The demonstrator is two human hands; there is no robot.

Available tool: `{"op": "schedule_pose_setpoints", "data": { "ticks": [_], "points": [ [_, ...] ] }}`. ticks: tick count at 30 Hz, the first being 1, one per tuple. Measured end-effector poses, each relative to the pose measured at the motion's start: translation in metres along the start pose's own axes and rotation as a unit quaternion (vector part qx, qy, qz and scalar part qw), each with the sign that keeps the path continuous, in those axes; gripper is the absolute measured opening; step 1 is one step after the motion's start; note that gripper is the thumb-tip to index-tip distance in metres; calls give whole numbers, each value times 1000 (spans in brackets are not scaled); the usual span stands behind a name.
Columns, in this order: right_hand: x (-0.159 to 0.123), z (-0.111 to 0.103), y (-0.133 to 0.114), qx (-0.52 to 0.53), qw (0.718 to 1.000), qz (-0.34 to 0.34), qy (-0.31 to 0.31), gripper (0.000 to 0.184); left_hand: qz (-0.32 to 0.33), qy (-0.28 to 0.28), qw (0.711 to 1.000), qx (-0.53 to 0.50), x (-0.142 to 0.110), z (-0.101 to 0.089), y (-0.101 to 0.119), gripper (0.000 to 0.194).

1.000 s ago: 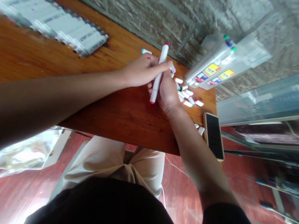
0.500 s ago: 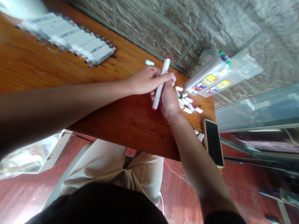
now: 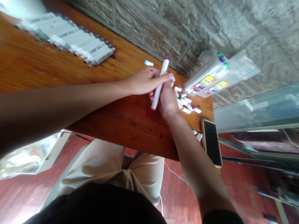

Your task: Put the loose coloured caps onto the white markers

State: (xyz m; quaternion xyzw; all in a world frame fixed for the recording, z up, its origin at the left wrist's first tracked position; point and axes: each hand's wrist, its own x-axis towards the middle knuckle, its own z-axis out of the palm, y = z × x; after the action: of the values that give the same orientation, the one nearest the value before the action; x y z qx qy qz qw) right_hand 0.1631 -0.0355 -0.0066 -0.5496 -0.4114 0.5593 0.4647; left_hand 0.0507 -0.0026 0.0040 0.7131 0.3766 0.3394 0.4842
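Observation:
A white marker with magenta ends is held at a slant above the wooden table. My left hand, with a small red mark on its back, is closed round it, the thumb lying across the barrel. Pressed against it, my right hand is closed by the marker's lower half; most of its fingers are hidden. A white cap with a pink end shows just past my left thumb. Beyond my right hand, several loose white caps with coloured ends lie scattered. Another cap, blue-tipped, lies behind my left hand.
A long row of grey-white markers lies at the table's far left. Clear plastic cases stand against the stone wall. Near the right edge is a phone, with two white caps beside it.
The view tilted between the first two frames, so everything sits lower in the picture. Both hands keep the same hold on the marker.

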Motion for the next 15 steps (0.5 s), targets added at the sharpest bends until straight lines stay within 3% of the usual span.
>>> {"op": "schedule_pose_setpoints", "data": {
  "ticks": [15],
  "points": [
    [-1, 1, -1, -3, 1000, 15, 8, 65, -16, 2, 1000, -2, -3, -1, 6, 51]
  ]
}}
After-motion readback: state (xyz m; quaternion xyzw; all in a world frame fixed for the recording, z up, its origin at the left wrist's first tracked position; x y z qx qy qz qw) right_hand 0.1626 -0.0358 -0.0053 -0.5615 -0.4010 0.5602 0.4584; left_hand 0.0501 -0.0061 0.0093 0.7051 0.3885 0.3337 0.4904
